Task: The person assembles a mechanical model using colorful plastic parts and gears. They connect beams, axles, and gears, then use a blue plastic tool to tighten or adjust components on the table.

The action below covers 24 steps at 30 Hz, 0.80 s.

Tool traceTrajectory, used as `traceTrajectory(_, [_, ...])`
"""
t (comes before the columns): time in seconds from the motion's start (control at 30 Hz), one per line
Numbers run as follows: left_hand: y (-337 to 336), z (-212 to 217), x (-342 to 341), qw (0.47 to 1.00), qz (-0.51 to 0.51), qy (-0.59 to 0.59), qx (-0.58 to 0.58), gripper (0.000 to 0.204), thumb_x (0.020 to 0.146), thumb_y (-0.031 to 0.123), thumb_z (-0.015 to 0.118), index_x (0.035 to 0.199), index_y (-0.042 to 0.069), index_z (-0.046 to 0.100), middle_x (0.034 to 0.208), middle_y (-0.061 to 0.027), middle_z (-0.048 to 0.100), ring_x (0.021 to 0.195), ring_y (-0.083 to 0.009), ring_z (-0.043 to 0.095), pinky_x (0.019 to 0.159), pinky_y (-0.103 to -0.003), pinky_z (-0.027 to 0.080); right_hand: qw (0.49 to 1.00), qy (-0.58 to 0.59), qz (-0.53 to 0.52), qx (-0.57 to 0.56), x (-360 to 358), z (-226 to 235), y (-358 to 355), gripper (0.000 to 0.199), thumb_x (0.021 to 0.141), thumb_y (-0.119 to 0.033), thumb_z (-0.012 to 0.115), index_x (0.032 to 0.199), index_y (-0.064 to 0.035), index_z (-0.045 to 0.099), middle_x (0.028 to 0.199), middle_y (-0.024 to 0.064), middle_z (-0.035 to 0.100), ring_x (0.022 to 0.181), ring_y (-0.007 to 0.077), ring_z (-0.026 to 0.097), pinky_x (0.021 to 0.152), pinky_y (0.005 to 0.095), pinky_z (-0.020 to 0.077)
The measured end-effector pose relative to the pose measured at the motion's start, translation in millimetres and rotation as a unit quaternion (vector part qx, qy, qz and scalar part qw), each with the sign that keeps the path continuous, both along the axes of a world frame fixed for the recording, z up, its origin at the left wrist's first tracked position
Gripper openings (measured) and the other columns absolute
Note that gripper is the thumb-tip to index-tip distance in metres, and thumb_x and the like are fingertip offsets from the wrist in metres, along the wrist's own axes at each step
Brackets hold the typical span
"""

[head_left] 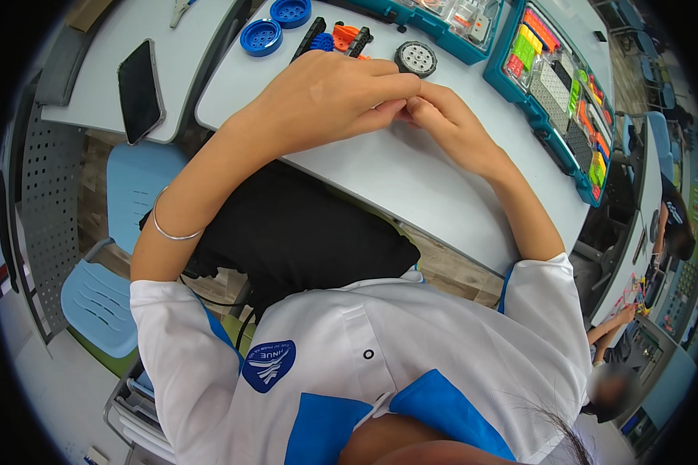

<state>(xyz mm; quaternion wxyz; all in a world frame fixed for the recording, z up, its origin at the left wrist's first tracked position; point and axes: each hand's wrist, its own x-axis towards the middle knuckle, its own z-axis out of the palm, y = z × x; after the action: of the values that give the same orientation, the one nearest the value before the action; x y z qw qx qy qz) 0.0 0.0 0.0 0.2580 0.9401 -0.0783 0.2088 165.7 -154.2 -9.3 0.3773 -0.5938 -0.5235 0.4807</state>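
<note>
- Main table (411, 178): pale grey top, rounded corner, occupying the centre toward 1 o'clock.
- Second table (116, 31): same grey finish, at 11 o'clock, separated from the main table by a narrow gap.
- Chair (124, 232): light blue moulded seat and back, at 9 o'clock, below the second table.
- Perforated panel (43, 186): grey metal, at 9 o'clock near the rim.
- Floor (450, 271): wood-pattern planks, visible under the table edges.
- Lighting: bright, even.

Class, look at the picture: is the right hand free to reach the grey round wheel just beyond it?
Probably yes. The wheel lies on bare table just past the right hand, nothing between them, though its fingertips now meet the left hand.
</note>
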Motion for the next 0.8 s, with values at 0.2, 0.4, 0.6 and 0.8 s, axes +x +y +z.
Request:
traceTrajectory(0.2, [-1, 3, -2, 0.999, 0.004, 0.009, -0.038, 0.015, 0.087, 0.008, 0.064, 0.101, 0.010, 0.066, 0.082, -0.0065, 0.065, 0.065, -0.0259, 0.061, 0.059, -0.035, 0.046, 0.998, 0.057, -0.012, 0.018, -4, 2, -1, 0.037, 0.097, -0.018, 0.044, 0.125, 0.0008, 0.059, 0.107, 0.0069, 0.064, 0.098, 0.0132, 0.057, 0.093, 0.0293, 0.0453])
traceTrajectory(0.4, [-1, 1, -2, 0.999, -0.004, 0.012, -0.042, 0.018, 0.087, 0.007, 0.064, 0.104, 0.010, 0.067, 0.084, -0.0066, 0.066, 0.065, -0.0256, 0.060, 0.059, -0.035, 0.045, 0.999, 0.044, -0.006, 0.010, -2, -1, -2, 0.036, 0.095, -0.018, 0.045, 0.122, 0.0008, 0.060, 0.102, 0.0046, 0.061, 0.094, 0.0120, 0.054, 0.089, 0.0277, 0.0448])
traceTrajectory(0.6, [-2, 2, -2, 0.999, -0.005, 0.022, -0.036, 0.021, 0.086, 0.005, 0.063, 0.106, 0.010, 0.066, 0.085, -0.0052, 0.066, 0.066, -0.0252, 0.061, 0.059, -0.035, 0.046, 0.999, 0.042, -0.023, 0.020, -5, -7, -3, 0.032, 0.093, -0.018, 0.046, 0.114, 0.0002, 0.061, 0.093, 0.0029, 0.059, 0.087, 0.0110, 0.051, 0.083, 0.0268, 0.0440])
traceTrajectory(0.8, [-2, 0, -2, 0.999, -0.009, 0.029, -0.033, 0.022, 0.086, 0.005, 0.062, 0.108, 0.010, 0.066, 0.084, -0.0048, 0.065, 0.066, -0.0247, 0.061, 0.059, -0.035, 0.045, 0.999, 0.040, -0.030, 0.017, -6, -10, -3, 0.034, 0.092, -0.015, 0.046, 0.116, 0.0009, 0.063, 0.096, 0.0044, 0.063, 0.088, 0.0109, 0.056, 0.084, 0.0272, 0.0464])
